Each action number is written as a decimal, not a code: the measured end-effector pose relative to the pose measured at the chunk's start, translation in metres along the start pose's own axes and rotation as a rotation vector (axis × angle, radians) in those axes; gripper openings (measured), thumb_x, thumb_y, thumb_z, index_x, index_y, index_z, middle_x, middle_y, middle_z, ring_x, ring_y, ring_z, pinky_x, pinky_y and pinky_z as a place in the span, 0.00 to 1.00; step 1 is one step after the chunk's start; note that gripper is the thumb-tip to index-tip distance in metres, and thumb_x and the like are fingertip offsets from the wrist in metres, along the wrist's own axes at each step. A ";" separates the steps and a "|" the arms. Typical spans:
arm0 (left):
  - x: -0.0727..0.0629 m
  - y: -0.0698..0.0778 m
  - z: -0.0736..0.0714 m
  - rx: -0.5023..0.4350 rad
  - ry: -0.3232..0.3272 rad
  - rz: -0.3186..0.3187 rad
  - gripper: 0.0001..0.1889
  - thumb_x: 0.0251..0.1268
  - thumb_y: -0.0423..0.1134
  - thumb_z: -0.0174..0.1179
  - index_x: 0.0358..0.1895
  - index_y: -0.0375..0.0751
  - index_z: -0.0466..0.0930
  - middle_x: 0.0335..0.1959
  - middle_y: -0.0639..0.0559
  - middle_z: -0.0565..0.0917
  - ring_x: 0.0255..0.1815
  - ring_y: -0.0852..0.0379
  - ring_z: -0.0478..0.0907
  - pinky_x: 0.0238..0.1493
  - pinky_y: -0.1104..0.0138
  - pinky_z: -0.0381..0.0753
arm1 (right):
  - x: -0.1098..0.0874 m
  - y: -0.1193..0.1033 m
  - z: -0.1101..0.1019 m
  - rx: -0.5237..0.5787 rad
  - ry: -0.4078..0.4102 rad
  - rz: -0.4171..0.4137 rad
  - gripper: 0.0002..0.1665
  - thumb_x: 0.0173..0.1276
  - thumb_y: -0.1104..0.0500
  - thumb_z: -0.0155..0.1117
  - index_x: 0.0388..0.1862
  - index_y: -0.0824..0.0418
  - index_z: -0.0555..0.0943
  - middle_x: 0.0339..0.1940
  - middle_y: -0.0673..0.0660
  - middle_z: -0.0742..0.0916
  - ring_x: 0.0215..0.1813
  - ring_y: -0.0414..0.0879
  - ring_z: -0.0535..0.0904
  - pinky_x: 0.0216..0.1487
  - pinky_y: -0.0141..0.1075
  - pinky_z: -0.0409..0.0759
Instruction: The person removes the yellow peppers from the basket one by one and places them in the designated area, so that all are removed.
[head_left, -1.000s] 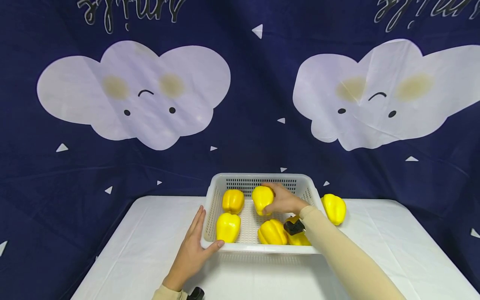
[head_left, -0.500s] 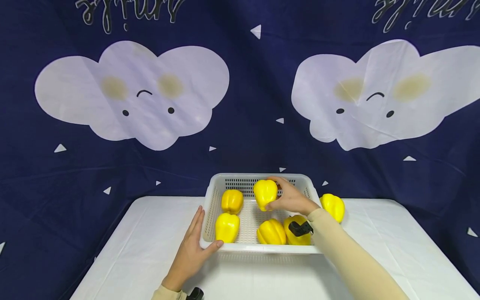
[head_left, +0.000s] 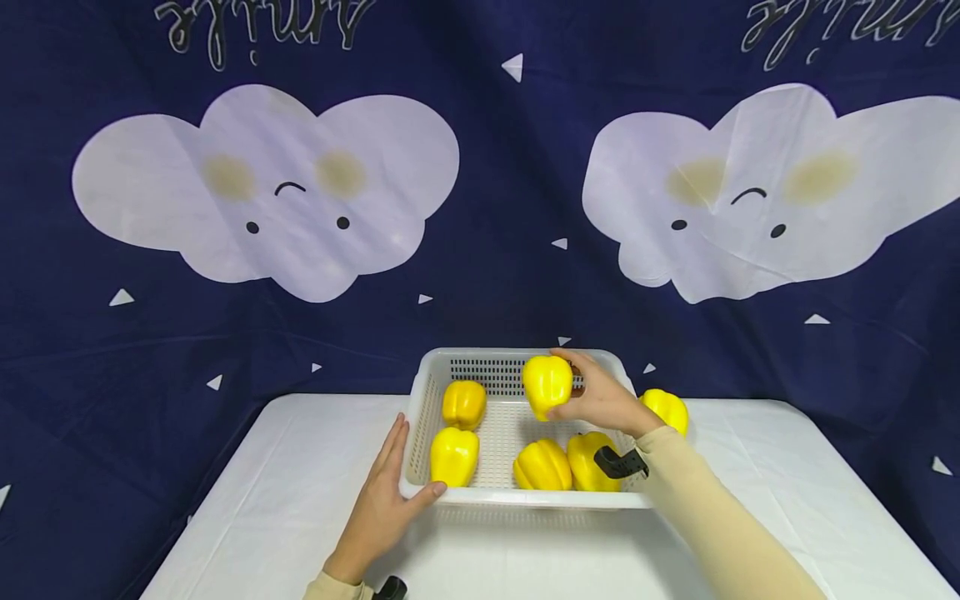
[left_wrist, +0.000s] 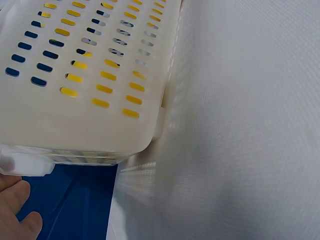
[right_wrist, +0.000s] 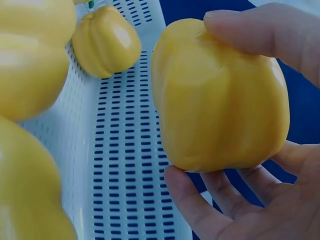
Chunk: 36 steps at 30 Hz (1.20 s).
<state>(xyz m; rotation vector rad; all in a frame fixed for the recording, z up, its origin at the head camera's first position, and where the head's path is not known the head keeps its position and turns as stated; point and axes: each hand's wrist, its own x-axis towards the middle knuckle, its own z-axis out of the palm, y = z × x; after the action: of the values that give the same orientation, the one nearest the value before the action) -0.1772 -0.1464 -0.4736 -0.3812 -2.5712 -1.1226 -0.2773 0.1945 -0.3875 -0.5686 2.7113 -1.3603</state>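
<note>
My right hand [head_left: 597, 394] grips a yellow bell pepper [head_left: 547, 387] between thumb and fingers, above the back right part of the white plastic basket [head_left: 540, 498]. The right wrist view has this pepper [right_wrist: 220, 100] up close, the thumb on one side and the fingertips on the other. At the basket's left front corner, my left hand [head_left: 378, 500] touches the outside with straight fingers, its thumb on the rim. Inside the basket lie two yellow peppers at the left, a rear one [head_left: 464, 404] and a front one [head_left: 454, 457], and two more at the front right [head_left: 542, 465].
Another yellow pepper [head_left: 666, 410] lies on the white tablecloth [head_left: 765, 475] just outside the basket's right side, partly hidden by my right forearm. Behind the table hangs a dark blue curtain [head_left: 517, 167] with printed clouds.
My right hand has lifted the pepper it grips and carried it to the right within the basket's outline. The left hand and the basket stay where they were.
</note>
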 end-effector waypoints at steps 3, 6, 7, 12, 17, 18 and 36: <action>0.000 0.000 0.000 0.000 0.004 0.002 0.52 0.61 0.56 0.69 0.79 0.31 0.51 0.82 0.43 0.50 0.79 0.37 0.52 0.73 0.40 0.58 | -0.004 0.002 -0.004 -0.008 0.021 0.000 0.62 0.46 0.55 0.82 0.79 0.57 0.60 0.74 0.60 0.66 0.66 0.58 0.71 0.60 0.45 0.81; 0.001 0.001 0.000 -0.004 0.005 0.003 0.52 0.61 0.56 0.69 0.79 0.31 0.52 0.82 0.43 0.50 0.79 0.37 0.52 0.73 0.40 0.58 | -0.009 0.005 -0.009 -0.006 0.037 0.016 0.62 0.47 0.55 0.82 0.79 0.56 0.59 0.74 0.61 0.67 0.66 0.59 0.73 0.60 0.46 0.81; 0.001 0.001 0.001 -0.004 0.004 0.005 0.52 0.61 0.56 0.69 0.79 0.31 0.51 0.82 0.43 0.50 0.79 0.37 0.52 0.73 0.40 0.58 | -0.011 0.005 -0.011 -0.005 0.041 0.024 0.62 0.47 0.55 0.82 0.79 0.56 0.59 0.74 0.61 0.66 0.66 0.60 0.73 0.60 0.47 0.81; 0.001 0.001 0.001 -0.004 0.004 0.011 0.52 0.61 0.56 0.69 0.79 0.31 0.51 0.82 0.43 0.50 0.79 0.37 0.52 0.72 0.40 0.58 | -0.020 0.009 -0.017 -0.008 0.062 0.044 0.62 0.48 0.53 0.82 0.80 0.55 0.59 0.75 0.61 0.65 0.67 0.62 0.72 0.60 0.51 0.81; 0.001 0.001 0.000 -0.004 0.004 0.008 0.52 0.61 0.56 0.69 0.79 0.31 0.51 0.82 0.43 0.50 0.79 0.37 0.52 0.72 0.39 0.58 | -0.025 0.013 -0.023 -0.021 0.091 0.031 0.63 0.48 0.53 0.83 0.80 0.56 0.59 0.73 0.60 0.67 0.68 0.59 0.70 0.62 0.51 0.79; 0.001 0.001 0.000 -0.003 0.004 0.007 0.52 0.61 0.56 0.69 0.79 0.32 0.52 0.82 0.43 0.50 0.79 0.37 0.52 0.72 0.39 0.59 | -0.027 0.014 -0.025 -0.020 0.093 0.031 0.63 0.48 0.53 0.84 0.80 0.56 0.59 0.73 0.60 0.67 0.68 0.59 0.70 0.62 0.51 0.79; 0.001 -0.001 0.001 -0.003 0.006 0.008 0.52 0.61 0.56 0.69 0.79 0.32 0.52 0.82 0.43 0.50 0.79 0.37 0.52 0.72 0.40 0.58 | -0.050 0.024 -0.054 -0.079 0.171 0.036 0.65 0.49 0.51 0.84 0.80 0.57 0.57 0.73 0.64 0.66 0.68 0.61 0.70 0.64 0.55 0.77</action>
<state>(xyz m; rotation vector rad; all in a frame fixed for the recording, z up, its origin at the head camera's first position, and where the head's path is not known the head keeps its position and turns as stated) -0.1783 -0.1460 -0.4747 -0.3877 -2.5613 -1.1236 -0.2490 0.2663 -0.3786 -0.4252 2.9051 -1.3582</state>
